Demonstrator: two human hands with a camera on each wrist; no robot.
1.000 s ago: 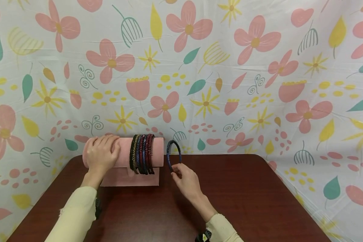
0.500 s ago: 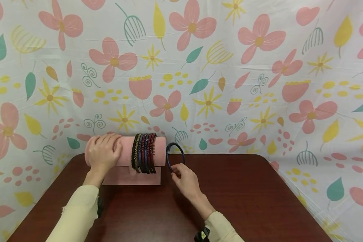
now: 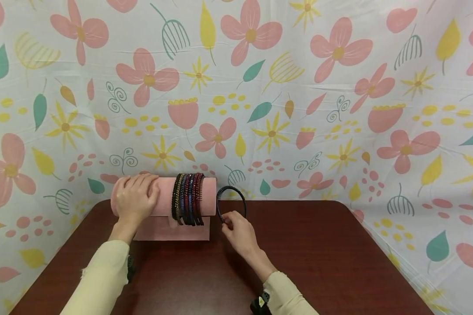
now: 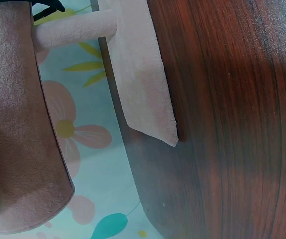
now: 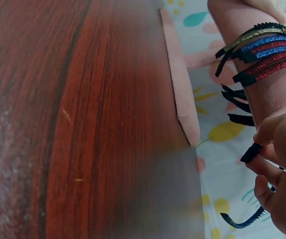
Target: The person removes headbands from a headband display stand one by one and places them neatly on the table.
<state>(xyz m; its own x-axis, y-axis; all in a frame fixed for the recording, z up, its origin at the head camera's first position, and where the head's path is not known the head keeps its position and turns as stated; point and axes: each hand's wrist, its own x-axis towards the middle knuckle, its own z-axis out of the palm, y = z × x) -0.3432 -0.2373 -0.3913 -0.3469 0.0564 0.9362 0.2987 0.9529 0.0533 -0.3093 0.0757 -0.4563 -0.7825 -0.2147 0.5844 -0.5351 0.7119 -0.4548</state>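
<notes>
A pink plush roll lies level on its stand, with several glittery headbands in black, gold, blue and red around its right half. My left hand grips the left end of this roll, fingers over the top. Just past the right end, my right hand pinches a dark blue toothed headband near one tip. Its curve stands upright, close beside the roll's end face. In the right wrist view, the held headband's free tip hangs below the fingers, and part of the band is hidden by the hand.
The stand's pink base rests near the back edge of a dark wooden table. A white flowered curtain hangs behind the table and at its sides.
The right hand has turned the dark blue headband, so its loop faces the head view more broadly and reaches further right. The left hand stays on the roll; the head view has shifted slightly.
</notes>
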